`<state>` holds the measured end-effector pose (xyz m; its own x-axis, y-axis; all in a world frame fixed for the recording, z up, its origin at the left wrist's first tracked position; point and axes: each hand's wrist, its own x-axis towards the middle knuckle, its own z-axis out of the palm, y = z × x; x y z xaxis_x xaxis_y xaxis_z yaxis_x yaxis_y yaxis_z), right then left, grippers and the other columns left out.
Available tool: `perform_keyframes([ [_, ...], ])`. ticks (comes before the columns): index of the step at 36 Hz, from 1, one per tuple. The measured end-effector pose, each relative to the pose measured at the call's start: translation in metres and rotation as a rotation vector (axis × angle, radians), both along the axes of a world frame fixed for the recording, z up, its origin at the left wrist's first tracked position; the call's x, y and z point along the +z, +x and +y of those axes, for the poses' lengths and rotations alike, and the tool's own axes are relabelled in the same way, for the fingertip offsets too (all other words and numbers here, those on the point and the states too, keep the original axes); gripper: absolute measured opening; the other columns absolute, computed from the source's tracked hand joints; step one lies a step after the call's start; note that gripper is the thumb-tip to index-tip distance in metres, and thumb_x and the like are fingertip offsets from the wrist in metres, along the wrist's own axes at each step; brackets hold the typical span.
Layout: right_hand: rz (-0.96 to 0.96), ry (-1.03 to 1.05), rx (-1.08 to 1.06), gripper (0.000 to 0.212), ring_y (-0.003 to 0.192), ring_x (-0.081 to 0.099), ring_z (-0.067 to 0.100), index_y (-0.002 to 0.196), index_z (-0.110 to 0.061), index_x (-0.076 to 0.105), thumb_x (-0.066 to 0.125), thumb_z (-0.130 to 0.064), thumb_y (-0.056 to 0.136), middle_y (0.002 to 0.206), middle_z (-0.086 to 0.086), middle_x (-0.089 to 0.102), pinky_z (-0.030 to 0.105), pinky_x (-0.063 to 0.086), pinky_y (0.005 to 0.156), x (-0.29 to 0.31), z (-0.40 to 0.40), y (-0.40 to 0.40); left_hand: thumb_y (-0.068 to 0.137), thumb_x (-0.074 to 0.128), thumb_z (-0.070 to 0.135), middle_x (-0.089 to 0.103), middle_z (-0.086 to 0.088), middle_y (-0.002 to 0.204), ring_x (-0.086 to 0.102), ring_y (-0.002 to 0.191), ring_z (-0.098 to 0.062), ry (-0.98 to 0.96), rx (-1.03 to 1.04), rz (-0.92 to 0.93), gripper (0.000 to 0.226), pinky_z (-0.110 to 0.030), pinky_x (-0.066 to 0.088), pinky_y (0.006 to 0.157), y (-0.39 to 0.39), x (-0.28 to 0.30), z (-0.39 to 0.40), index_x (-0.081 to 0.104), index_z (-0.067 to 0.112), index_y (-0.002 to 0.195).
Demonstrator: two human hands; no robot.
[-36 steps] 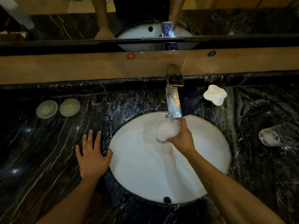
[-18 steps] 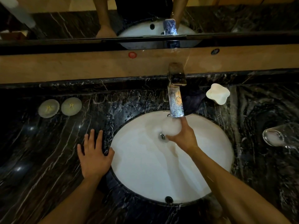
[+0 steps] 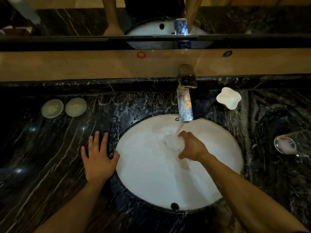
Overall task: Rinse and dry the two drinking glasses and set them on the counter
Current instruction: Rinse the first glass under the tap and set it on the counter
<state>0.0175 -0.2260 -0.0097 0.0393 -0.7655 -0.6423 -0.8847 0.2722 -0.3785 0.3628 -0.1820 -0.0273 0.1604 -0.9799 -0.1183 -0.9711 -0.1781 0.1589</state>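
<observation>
My right hand [image 3: 191,147] grips a clear drinking glass [image 3: 173,142] over the white sink basin [image 3: 151,174], tilted with its mouth to the left. Water runs from the chrome faucet [image 3: 185,101] onto the glass and my fingers. The second glass [image 3: 292,142] stands on the black marble counter [image 3: 50,157] at the far right, partly cut off by the frame edge. My left hand [image 3: 98,158] lies flat on the counter at the basin's left rim, fingers spread, holding nothing.
Two round white coasters [image 3: 64,107] lie on the counter at the left. A white soap dish [image 3: 228,98] sits right of the faucet, with a dark cloth [image 3: 202,105] beside the faucet. A mirror [image 3: 84,19] runs along the back.
My right hand has lowered the glass a little and tipped it on its side under the stream. My left hand stays flat on the counter.
</observation>
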Motion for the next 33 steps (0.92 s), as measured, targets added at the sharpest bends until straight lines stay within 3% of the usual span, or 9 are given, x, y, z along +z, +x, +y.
perform_keyframes([
  [4,0.265,0.115,0.167,0.085,0.115,0.05,0.026,0.136,-0.027,0.035,0.082,-0.031,0.065,0.124,0.001,0.046,0.048,0.039,0.087,0.005,-0.001,-0.002,0.083,0.033,0.061,0.016,-0.005,0.164,0.008,0.151,-0.025,-0.003,-0.002,0.002,0.08,-0.054,0.005,0.119,0.0,-0.001,0.0,0.023,0.026,0.155],
  [9,0.599,0.168,0.334,0.082,0.118,0.049,0.026,0.14,-0.023,0.035,0.078,-0.031,0.07,0.129,0.003,0.049,0.053,0.036,0.091,0.011,0.002,-0.001,0.084,0.034,0.06,0.016,-0.005,0.164,0.008,0.151,-0.025,-0.005,-0.005,0.002,0.08,-0.054,0.005,0.119,0.0,0.0,0.0,0.023,0.026,0.155],
  [16,0.771,0.135,0.414,0.073,0.123,0.047,0.028,0.139,-0.017,0.039,0.073,-0.029,0.076,0.134,0.005,0.051,0.053,0.034,0.093,0.02,0.002,0.001,0.084,0.032,0.06,0.015,-0.004,0.164,0.007,0.152,-0.024,0.005,-0.002,0.002,0.08,-0.055,0.005,0.119,0.0,0.0,0.0,0.022,0.027,0.155],
  [19,0.619,0.055,0.378,0.079,0.121,0.049,0.027,0.14,-0.018,0.037,0.076,-0.031,0.072,0.133,0.003,0.05,0.051,0.035,0.093,0.019,-0.001,-0.004,0.083,0.033,0.061,0.016,-0.005,0.164,0.008,0.152,-0.025,-0.003,-0.002,0.014,0.08,-0.055,0.005,0.119,0.0,0.0,0.001,0.023,0.027,0.155],
  [23,0.036,-0.159,-0.09,0.088,0.113,0.057,0.019,0.139,-0.028,0.039,0.086,-0.031,0.065,0.133,-0.006,0.055,0.035,0.045,0.088,0.017,-0.002,-0.014,0.083,0.034,0.061,0.017,-0.005,0.164,0.009,0.152,-0.025,-0.008,-0.004,0.018,0.08,-0.055,0.005,0.119,0.0,0.0,0.001,0.024,0.026,0.155],
  [26,-0.244,-0.342,-0.326,0.083,0.112,0.056,0.009,0.133,-0.027,0.046,0.092,-0.028,0.064,0.124,-0.014,0.057,0.026,0.045,0.085,0.022,0.002,-0.011,0.083,0.033,0.061,0.018,-0.005,0.164,0.009,0.151,-0.025,-0.007,-0.004,0.017,0.08,-0.054,0.005,0.119,0.0,0.0,0.001,0.024,0.026,0.155],
  [29,-0.279,-0.398,-0.423,0.088,0.113,0.055,0.01,0.136,-0.026,0.042,0.092,-0.032,0.064,0.126,-0.009,0.059,0.026,0.045,0.087,0.027,0.001,-0.007,0.083,0.032,0.061,0.017,-0.005,0.164,0.008,0.152,-0.024,-0.005,-0.005,0.023,0.08,-0.054,0.004,0.119,0.0,0.0,0.001,0.023,0.026,0.155],
  [33,-0.224,-0.374,-0.355,0.09,0.114,0.059,0.018,0.139,-0.028,0.04,0.091,-0.036,0.065,0.132,-0.005,0.06,0.026,0.044,0.081,0.029,-0.004,-0.006,0.083,0.033,0.061,0.016,-0.004,0.164,0.008,0.152,-0.024,-0.001,-0.006,0.02,0.08,-0.054,0.005,0.119,0.001,-0.001,0.0,0.022,0.027,0.155],
])
